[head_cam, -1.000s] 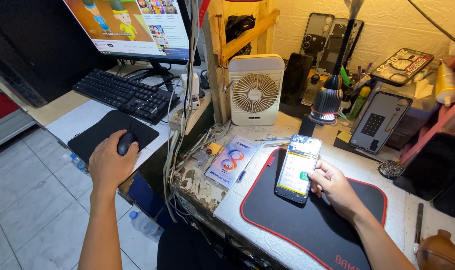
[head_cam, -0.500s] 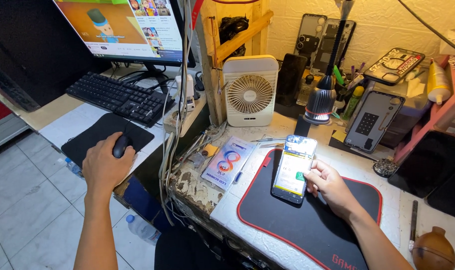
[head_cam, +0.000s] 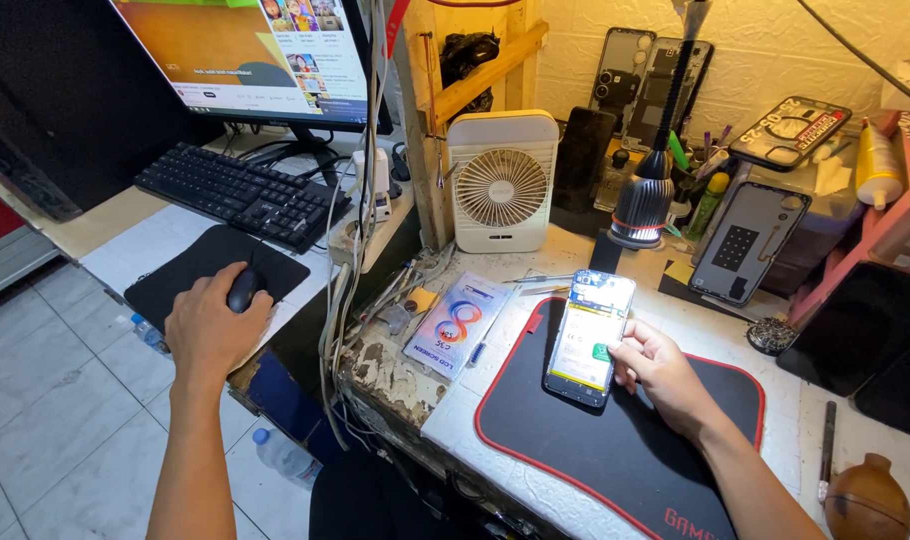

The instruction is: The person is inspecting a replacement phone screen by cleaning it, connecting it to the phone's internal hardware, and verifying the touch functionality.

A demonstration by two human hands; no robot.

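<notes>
Left hand (head_cam: 213, 325) lies palm-down over the mouse (head_cam: 243, 289), fingers draped on it, on the small black pad (head_cam: 175, 280) by the keyboard (head_cam: 237, 192), so I read it as driving the monitor (head_cam: 265, 55). Right hand (head_cam: 660, 372) pinches the opened phone (head_cam: 590, 338) at its right edge, steadying it flat on the red-trimmed mat (head_cam: 615, 450), right under the lamp (head_cam: 643, 205), probably for light. Fan (head_cam: 502, 182) stands behind, a flat box (head_cam: 459, 324) just left of the mat.

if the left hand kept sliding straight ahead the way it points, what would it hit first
Probably the black keyboard. The left hand rests on the mouse, fingers aimed up the mouse pad toward it; depth is hard to judge.
</notes>
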